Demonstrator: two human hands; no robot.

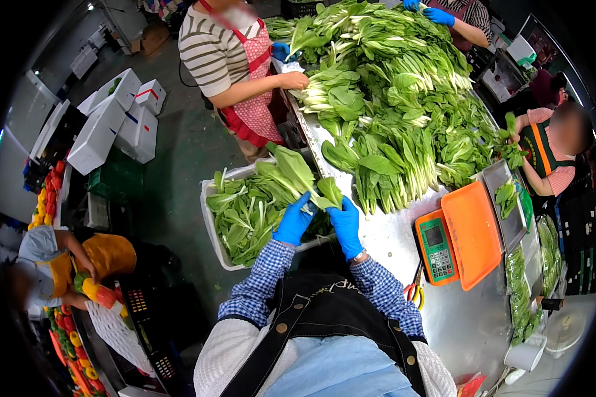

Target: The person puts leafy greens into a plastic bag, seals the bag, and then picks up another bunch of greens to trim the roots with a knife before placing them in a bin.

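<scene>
Clock positions are read around the middle of the head view. Near the centre, the left hand [293, 221], in a blue glove, has its fingers closed around a bunch of leafy greens [288, 165]; the right hand [346, 228], gloved alike, pinches a smaller leaf [329, 190] just beside it. Both hands are over the edge of a white crate [226, 259] at 9 o'clock, which is heaped with loose leaves [245, 228].

The pale metal surface [376, 245] runs from 12 to 5 o'clock. A broad pile of greens [404, 142] covers its upper part, white stems bundled among the leaves. Between 3 and 4 o'clock stands an orange scale [471, 235] with a green keypad; at 4 o'clock lie scissors [414, 294] with red-and-yellow handles.

Around the room, a co-worker in a striped shirt [222, 56] stands at 11 o'clock, another in an orange-striped apron [543, 149] between 2 and 3. White foam boxes [99, 139] are stacked at 10 o'clock on the dark green floor [185, 142], and colourful peppers [79, 354] lie at 8.
</scene>
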